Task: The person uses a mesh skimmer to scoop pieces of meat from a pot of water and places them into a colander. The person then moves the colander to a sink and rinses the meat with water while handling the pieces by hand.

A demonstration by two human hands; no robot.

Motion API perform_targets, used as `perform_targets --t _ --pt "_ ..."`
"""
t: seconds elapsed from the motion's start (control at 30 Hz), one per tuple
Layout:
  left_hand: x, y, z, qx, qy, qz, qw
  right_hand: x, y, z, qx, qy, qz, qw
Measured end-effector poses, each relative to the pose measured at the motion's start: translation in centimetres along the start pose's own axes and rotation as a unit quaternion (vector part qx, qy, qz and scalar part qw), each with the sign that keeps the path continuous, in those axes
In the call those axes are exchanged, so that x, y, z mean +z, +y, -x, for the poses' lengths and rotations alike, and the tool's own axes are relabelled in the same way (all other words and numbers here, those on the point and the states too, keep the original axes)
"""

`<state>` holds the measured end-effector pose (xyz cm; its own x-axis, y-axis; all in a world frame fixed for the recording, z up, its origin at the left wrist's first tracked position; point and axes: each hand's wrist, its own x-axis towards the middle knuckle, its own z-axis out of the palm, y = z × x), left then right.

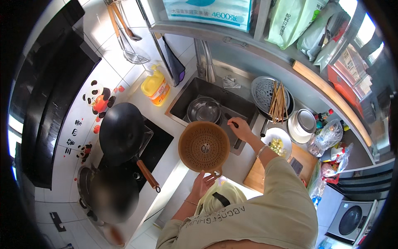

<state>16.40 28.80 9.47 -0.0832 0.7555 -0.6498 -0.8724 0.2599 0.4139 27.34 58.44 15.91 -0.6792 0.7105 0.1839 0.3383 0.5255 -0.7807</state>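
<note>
A brown plastic colander (197, 154) overlaps the near edge of the sink (182, 93), its open side facing up. My left hand (202, 185) grips its near rim beside the small loop handle, the fingers partly hidden beneath. Over the sink's right part, my right hand (241, 129) is closed around a slim black-handled tool (234, 124); I cannot make out what kind it is. A clear glass bowl (199, 111) lies in the sink just beyond the colander.
Right of the sink are a pan with a perforated steel tray (262, 89) and chopsticks (277, 108), stacked bowls (304, 120), a plate of chopped food (277, 146) and a cutting board (259, 176). Left are a black wok (120, 133) and a yellow soap bottle (155, 88).
</note>
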Motion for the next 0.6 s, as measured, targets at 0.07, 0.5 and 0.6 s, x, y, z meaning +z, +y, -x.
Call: perform_targets --t 0.07,0.5,0.6 --pt "0.6 -0.4 -1.2 -0.009 0.020 0.055 0.998 1.5 2.0 -0.7 -0.039 -0.016 0.026 0.999" --pt "0.4 0.9 -3.1 0.106 0.166 0.015 0.980 13.4 13.0 -4.8 0.025 -0.081 0.063 0.994" --pt "1.0 1.6 -2.7 0.056 0.090 0.111 0.988 14.6 13.9 -4.5 0.138 -0.138 0.082 0.977"
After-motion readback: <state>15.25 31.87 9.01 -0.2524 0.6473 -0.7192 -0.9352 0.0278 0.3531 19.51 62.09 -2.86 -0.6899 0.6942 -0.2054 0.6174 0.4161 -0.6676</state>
